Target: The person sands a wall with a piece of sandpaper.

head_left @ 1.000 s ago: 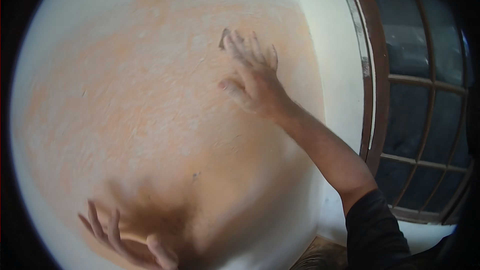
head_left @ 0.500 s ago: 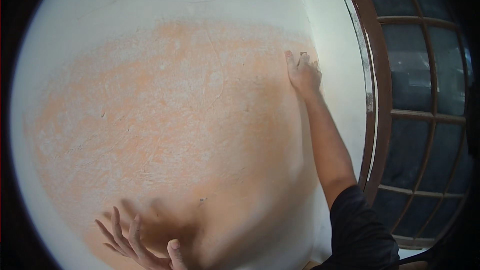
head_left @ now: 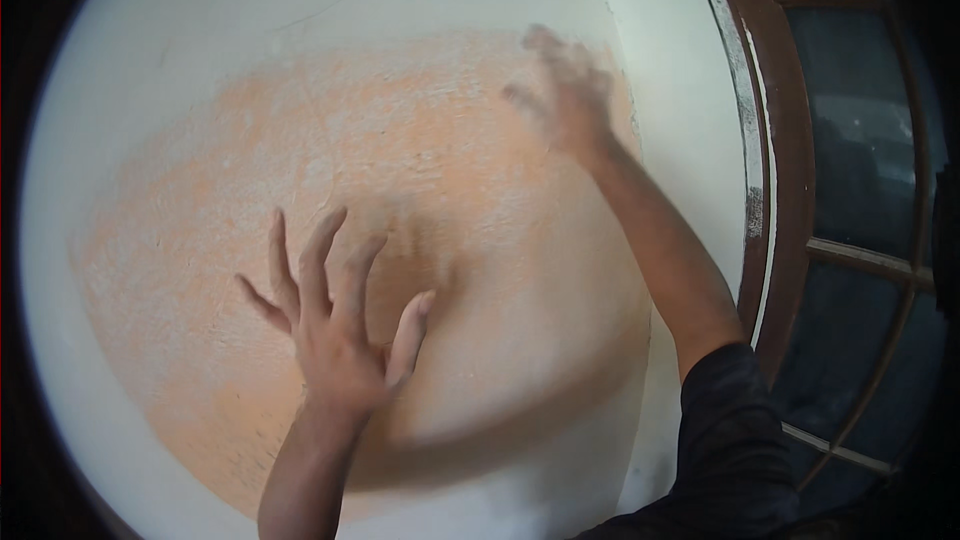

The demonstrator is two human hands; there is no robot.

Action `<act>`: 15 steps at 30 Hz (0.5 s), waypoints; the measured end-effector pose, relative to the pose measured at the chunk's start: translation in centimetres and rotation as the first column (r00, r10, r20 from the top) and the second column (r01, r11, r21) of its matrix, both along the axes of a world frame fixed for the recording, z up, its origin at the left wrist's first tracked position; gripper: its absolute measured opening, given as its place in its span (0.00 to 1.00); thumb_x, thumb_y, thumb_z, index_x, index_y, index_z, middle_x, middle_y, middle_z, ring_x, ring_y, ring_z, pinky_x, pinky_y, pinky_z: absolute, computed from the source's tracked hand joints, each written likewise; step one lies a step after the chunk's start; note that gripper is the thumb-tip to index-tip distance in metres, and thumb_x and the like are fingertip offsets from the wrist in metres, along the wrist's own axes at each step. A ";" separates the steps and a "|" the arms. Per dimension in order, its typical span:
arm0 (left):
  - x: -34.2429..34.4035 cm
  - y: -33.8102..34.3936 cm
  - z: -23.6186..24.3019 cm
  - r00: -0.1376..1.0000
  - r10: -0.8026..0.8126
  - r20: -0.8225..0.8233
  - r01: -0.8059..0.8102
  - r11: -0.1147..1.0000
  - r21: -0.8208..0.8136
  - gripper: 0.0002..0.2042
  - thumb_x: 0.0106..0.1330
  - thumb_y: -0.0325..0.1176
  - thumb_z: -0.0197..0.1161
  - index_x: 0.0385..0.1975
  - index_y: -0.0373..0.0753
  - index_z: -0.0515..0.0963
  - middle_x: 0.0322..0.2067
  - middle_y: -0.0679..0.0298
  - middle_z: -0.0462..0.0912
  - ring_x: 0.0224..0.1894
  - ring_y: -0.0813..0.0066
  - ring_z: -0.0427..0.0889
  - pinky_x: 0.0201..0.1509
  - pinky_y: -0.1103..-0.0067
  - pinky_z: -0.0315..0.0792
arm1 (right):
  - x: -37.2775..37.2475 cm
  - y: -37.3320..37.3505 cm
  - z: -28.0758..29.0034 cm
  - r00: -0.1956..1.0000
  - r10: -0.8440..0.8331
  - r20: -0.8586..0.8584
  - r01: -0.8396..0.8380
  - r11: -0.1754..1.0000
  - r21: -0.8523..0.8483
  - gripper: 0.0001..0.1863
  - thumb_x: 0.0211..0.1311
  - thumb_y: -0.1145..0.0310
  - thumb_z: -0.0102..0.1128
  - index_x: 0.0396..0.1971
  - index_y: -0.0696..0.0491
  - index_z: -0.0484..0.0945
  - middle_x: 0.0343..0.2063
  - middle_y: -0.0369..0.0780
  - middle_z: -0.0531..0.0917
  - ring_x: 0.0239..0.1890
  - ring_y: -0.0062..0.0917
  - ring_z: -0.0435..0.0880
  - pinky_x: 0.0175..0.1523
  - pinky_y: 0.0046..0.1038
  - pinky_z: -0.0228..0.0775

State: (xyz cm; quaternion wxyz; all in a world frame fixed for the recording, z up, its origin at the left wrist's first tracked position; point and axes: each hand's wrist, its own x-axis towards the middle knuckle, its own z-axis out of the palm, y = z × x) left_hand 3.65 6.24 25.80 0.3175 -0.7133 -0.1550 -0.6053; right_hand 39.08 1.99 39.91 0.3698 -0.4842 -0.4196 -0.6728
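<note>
In front of me stands a wall (head_left: 390, 150), pale white with a broad, patchy area of peach-orange showing through streaky white. Held up before its middle, my left hand (head_left: 338, 340) has its fingers and thumb spread wide, with nothing in them. A dark shadow falls beside that hand, and whether it touches the surface I cannot tell. Higher up, close to the upper right edge of the orange patch, is my right hand (head_left: 570, 95). Motion smears its fingers; the thumb appears to stick out to the left. Anything under its palm is hidden.
A wall corner runs down on the right, joining a white side wall (head_left: 690, 170). Beyond it is a brown wooden frame (head_left: 790, 150) with dark glass panes (head_left: 860, 130). My right forearm, in a dark sleeve (head_left: 735, 430), crosses in front of the corner.
My left hand has risen from the lower edge to the middle of the wall, fingers still spread. My right hand has moved up and left, away from the corner, and is now blurred.
</note>
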 end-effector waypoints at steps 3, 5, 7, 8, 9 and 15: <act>3.3 -1.0 1.8 0.994 0.014 0.108 -0.038 0.975 0.220 0.19 0.66 0.47 0.65 0.54 0.47 0.81 0.67 0.58 0.74 0.81 0.46 0.50 0.80 0.49 0.17 | 3.9 -5.4 2.7 0.808 -0.056 -0.587 0.018 0.997 -0.071 0.49 0.71 0.25 0.38 0.76 0.51 0.62 0.71 0.47 0.72 0.74 0.50 0.68 0.76 0.55 0.51; 4.7 -1.2 2.6 0.991 -0.040 0.128 -0.004 0.944 0.330 0.16 0.66 0.47 0.65 0.49 0.48 0.82 0.62 0.61 0.79 0.80 0.49 0.55 0.81 0.51 0.19 | 5.4 -7.2 3.4 0.637 0.003 -0.771 -0.166 0.977 -0.134 0.55 0.68 0.22 0.40 0.71 0.61 0.66 0.67 0.50 0.76 0.71 0.44 0.73 0.68 0.45 0.70; 5.6 -0.7 2.4 0.988 -0.028 0.154 -0.025 0.943 0.332 0.14 0.67 0.48 0.64 0.47 0.51 0.83 0.60 0.64 0.80 0.79 0.51 0.58 0.82 0.51 0.19 | 4.5 -5.5 1.1 0.722 0.005 -0.692 -0.138 0.981 -0.137 0.55 0.70 0.23 0.39 0.69 0.66 0.66 0.67 0.51 0.76 0.69 0.39 0.77 0.63 0.44 0.76; 5.9 -0.3 2.6 0.982 -0.028 0.185 -0.037 0.941 0.337 0.13 0.68 0.50 0.63 0.44 0.53 0.83 0.58 0.67 0.81 0.78 0.53 0.60 0.83 0.51 0.18 | 4.7 -4.1 0.0 0.821 0.056 -0.569 -0.112 0.992 -0.064 0.53 0.71 0.24 0.38 0.69 0.64 0.66 0.67 0.50 0.75 0.67 0.42 0.78 0.63 0.45 0.75; 6.3 0.1 2.8 0.984 -0.027 0.174 -0.035 0.939 0.341 0.13 0.68 0.50 0.63 0.44 0.53 0.83 0.58 0.67 0.81 0.78 0.53 0.60 0.83 0.51 0.18 | 5.0 -3.4 -0.5 0.901 0.096 -0.422 -0.102 0.995 0.010 0.51 0.72 0.25 0.37 0.69 0.62 0.66 0.68 0.49 0.75 0.65 0.44 0.80 0.64 0.46 0.75; 10.1 2.2 5.4 0.989 0.055 0.138 -0.107 0.909 0.403 0.13 0.68 0.44 0.65 0.48 0.50 0.82 0.61 0.66 0.79 0.78 0.56 0.61 0.82 0.52 0.24 | 10.1 -6.1 4.3 0.836 0.231 -0.497 -0.297 0.953 -0.056 0.42 0.74 0.29 0.38 0.67 0.53 0.66 0.69 0.43 0.73 0.67 0.46 0.76 0.65 0.49 0.73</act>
